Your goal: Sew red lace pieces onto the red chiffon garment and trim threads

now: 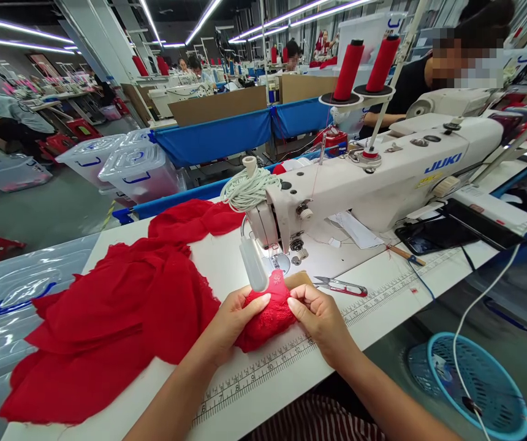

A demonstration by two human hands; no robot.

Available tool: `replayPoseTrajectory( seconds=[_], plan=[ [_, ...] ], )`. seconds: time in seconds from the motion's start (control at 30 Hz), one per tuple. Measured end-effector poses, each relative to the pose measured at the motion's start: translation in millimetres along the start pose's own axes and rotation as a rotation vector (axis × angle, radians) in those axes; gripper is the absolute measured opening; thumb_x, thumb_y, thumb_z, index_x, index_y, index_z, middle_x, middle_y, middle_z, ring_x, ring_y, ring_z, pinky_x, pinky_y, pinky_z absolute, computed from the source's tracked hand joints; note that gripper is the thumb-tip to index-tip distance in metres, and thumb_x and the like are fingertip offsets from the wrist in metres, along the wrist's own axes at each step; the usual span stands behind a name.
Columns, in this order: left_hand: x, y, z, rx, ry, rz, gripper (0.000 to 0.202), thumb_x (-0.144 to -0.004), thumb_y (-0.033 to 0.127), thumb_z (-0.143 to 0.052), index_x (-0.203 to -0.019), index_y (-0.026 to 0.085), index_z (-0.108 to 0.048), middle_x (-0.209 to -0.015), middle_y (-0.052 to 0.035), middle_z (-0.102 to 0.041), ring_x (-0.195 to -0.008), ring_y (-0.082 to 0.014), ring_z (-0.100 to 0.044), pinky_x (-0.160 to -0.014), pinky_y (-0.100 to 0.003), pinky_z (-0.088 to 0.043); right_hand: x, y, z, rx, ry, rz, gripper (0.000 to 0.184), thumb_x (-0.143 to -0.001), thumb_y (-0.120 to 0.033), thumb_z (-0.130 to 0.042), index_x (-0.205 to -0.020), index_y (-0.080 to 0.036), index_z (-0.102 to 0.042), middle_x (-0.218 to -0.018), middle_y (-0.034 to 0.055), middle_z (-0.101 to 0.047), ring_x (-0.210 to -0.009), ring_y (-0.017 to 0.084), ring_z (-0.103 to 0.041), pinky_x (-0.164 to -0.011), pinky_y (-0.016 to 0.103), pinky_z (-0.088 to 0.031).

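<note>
Between my hands is a piece of red lace fabric (266, 320), its far end reaching up to the needle area of a white sewing machine (360, 184). My left hand (236, 315) pinches the fabric's left edge, thumb on top. On the opposite edge, my right hand (321, 312) grips it between thumb and fingers. A pair of thread snips (342, 286) lies just beyond my right hand. Left of my hands spreads a heap of red fabric pieces (121, 318). The fingers beneath the lace are partly hidden.
A ruler strip (263, 367) runs along the table's front. Red thread cones (350, 70) stand above the machine. A phone (438, 233) rests by its base. Lidded plastic boxes (137, 165) stand left, and a blue basket (475, 386) lower right. A co-worker (410, 86) sits beyond the machine.
</note>
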State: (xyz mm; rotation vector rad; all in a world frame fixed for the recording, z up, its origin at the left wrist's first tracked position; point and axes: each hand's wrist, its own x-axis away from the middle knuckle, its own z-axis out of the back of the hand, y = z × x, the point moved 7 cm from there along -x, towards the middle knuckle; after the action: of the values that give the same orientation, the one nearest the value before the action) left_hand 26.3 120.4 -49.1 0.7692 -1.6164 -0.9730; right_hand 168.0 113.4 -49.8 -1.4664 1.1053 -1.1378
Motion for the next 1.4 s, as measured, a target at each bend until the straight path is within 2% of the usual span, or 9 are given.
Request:
replayPoseTrajectory(
  seconds=[0.13,0.33,0.53,0.63,0.73,0.8,0.9,1.2,1.4],
  plan=[
    [0,2,-0.5,-0.054,-0.003,-0.026,0.037,-0.073,0.045,-0.068,-0.059,0.017,-0.048,-0.05,0.0082,-0.042,-0.045,-0.0059,-0.031,-0.046,-0.019,-0.027,-1,1,-2,0.033,-0.005,0.022,0.025,-0.081,-0.042,-0.055,-0.075,-0.018,-0.054,-0.066,-0.0016,-0.048,-0.06,0.012,-0.041,-0.056,0.024,-0.037],
    [1,3,-2.5,-0.148,-0.099,-0.067,0.03,-0.077,0.045,-0.066,-0.084,0.017,-0.062,-0.075,0.0005,-0.061,-0.068,-0.0141,-0.053,-0.062,-0.023,-0.042,9,-22,14,0.276,-0.06,0.136,0.023,-0.085,-0.036,-0.051,-0.07,-0.02,-0.047,-0.062,-0.0043,-0.041,-0.055,0.01,-0.036,-0.051,0.023,-0.032],
    [-2,7,16.8,-0.033,0.022,-0.071,0.031,-0.074,0.046,-0.067,-0.081,0.016,-0.063,-0.065,0.0012,-0.058,-0.064,-0.015,-0.052,-0.059,-0.025,-0.04,38,-35,33,0.629,-0.529,0.137,0.029,-0.088,-0.036,-0.055,-0.065,-0.019,-0.054,-0.062,-0.0029,-0.052,-0.059,0.011,-0.046,-0.056,0.023,-0.035],
    [0,1,15.7,-0.007,-0.006,-0.006,0.03,-0.071,0.045,-0.071,-0.074,0.017,-0.062,-0.061,0.0027,-0.056,-0.058,-0.0122,-0.048,-0.054,-0.023,-0.036,24,-40,43,0.634,-0.31,0.15,0.035,-0.092,-0.042,-0.049,-0.067,-0.019,-0.056,-0.063,-0.0013,-0.056,-0.062,0.013,-0.051,-0.056,0.024,-0.037],
    [4,-3,11.1,0.069,-0.041,0.048,0.027,-0.068,0.041,-0.074,-0.067,0.017,-0.061,-0.059,0.0039,-0.057,-0.057,-0.0102,-0.046,-0.055,-0.021,-0.035,7,-48,32,0.515,-0.101,0.249,0.02,-0.089,-0.039,-0.054,-0.092,-0.021,-0.061,-0.093,0.0033,-0.065,-0.087,0.018,-0.059,-0.074,0.028,-0.045],
    [8,0,6.8,0.095,-0.093,0.035,0.024,-0.068,0.039,-0.075,-0.071,0.018,-0.064,-0.064,0.0027,-0.061,-0.064,-0.0117,-0.05,-0.061,-0.022,-0.038,-1,-46,10,0.472,-0.164,0.275,0.022,-0.085,-0.034,-0.06,-0.103,-0.022,-0.06,-0.107,0.0045,-0.064,-0.098,0.02,-0.058,-0.085,0.03,-0.044],
    [11,10,4.2,-0.01,-0.167,-0.031,0.022,-0.073,0.039,-0.072,-0.078,0.018,-0.068,-0.073,0.0002,-0.065,-0.074,-0.0145,-0.052,-0.07,-0.024,-0.04,-8,-39,-6,0.448,-0.194,0.255,0.009,-0.086,-0.024,-0.055,-0.092,-0.021,-0.062,-0.096,0.0033,-0.066,-0.09,0.019,-0.06,-0.082,0.03,-0.045],
    [11,24,18.3,-0.245,-0.081,-0.074,0.028,-0.076,0.044,-0.066,-0.07,0.017,-0.059,-0.063,0.0056,-0.047,-0.052,-0.0073,-0.035,-0.046,-0.019,-0.026,-10,-37,2,0.507,-0.101,0.342,0.021,-0.093,-0.026,-0.041,-0.085,-0.021,-0.059,-0.089,0.0031,-0.066,-0.084,0.018,-0.061,-0.079,0.029,-0.046],
    [10,16,9.1,-0.15,-0.159,-0.04,0.023,-0.074,0.038,-0.07,-0.075,0.015,-0.064,-0.069,0.0007,-0.06,-0.064,-0.0114,-0.052,-0.063,-0.022,-0.042,-7,-38,2,0.572,-0.06,0.353,0.019,-0.093,-0.026,-0.041,-0.082,-0.024,-0.057,-0.088,0.0016,-0.067,-0.081,0.019,-0.062,-0.076,0.03,-0.048]
  ],
)
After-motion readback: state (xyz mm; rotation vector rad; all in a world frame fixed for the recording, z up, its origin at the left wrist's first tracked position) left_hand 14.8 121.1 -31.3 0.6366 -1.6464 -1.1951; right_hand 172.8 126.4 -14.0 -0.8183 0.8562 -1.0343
